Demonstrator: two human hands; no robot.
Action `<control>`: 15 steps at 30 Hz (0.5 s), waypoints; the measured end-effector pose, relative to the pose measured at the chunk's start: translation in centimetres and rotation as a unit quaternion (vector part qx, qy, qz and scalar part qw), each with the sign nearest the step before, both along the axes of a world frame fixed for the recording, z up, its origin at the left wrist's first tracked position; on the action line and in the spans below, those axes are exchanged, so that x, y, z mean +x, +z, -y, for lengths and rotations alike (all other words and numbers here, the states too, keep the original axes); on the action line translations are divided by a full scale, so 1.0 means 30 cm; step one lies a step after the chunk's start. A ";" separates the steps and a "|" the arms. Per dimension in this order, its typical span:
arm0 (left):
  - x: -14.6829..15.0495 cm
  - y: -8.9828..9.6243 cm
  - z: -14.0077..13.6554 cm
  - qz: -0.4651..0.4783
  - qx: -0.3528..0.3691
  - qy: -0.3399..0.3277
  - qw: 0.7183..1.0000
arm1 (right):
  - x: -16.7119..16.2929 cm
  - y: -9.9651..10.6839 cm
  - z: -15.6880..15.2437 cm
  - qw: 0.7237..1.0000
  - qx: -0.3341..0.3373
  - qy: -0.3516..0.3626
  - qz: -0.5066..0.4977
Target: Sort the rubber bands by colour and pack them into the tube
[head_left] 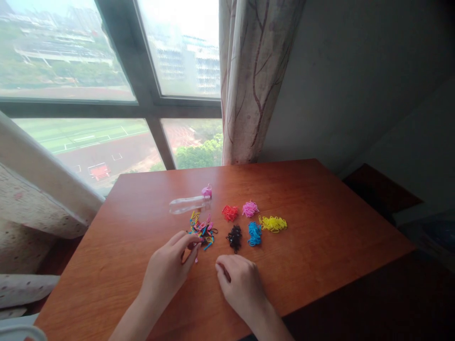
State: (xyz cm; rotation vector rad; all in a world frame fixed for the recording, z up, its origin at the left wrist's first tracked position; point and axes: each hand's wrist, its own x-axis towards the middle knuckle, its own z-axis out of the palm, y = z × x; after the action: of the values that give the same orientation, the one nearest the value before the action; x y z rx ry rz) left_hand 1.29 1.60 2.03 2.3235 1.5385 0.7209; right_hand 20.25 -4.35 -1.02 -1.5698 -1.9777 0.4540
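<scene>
Fingers [185,239] of the left hand [167,263] nearly meet at the near edge of the mixed heap [205,230] of small bands, but from here I cannot tell if they grip anything; the right hand [241,277], to the near right of this heap, is curled closed with nothing visible in it. Right of the mixed heap lie the red heap [230,212], black heap [234,237], pink heap [250,209], blue heap [254,234] and yellow heap [273,224], which I judge as the done part; the mixed one remains undivided.

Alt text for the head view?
Left hand reaches to a pile of multicoloured loops; right hand curls near a black pile. A red pile, pink pile, blue pile, yellow pile and clear container lie on the wooden table.
</scene>
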 end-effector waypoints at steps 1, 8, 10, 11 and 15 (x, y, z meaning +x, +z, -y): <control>0.020 0.008 -0.008 0.001 -0.002 -0.012 1.000 | 0.000 0.000 0.001 1.000 0.000 0.001 0.000; 0.186 0.072 -0.078 -0.090 -0.054 -0.084 0.991 | 0.001 -0.012 0.002 1.000 0.009 -0.001 0.002; 0.225 0.081 -0.099 -0.119 -0.063 -0.092 0.987 | 0.002 -0.019 0.002 1.000 0.014 -0.001 0.000; 0.240 0.082 -0.106 -0.126 -0.065 -0.095 0.985 | 0.002 -0.022 0.001 1.000 0.017 -0.001 0.000; 0.269 0.077 -0.118 -0.133 -0.067 -0.100 0.984 | 0.004 -0.026 -0.001 0.999 0.031 -0.006 0.002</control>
State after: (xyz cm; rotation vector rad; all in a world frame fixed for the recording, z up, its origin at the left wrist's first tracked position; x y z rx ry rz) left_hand 9.35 5.14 4.36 2.5018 1.3757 0.2569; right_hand 20.36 -4.32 -1.80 -1.5440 -1.9664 0.3806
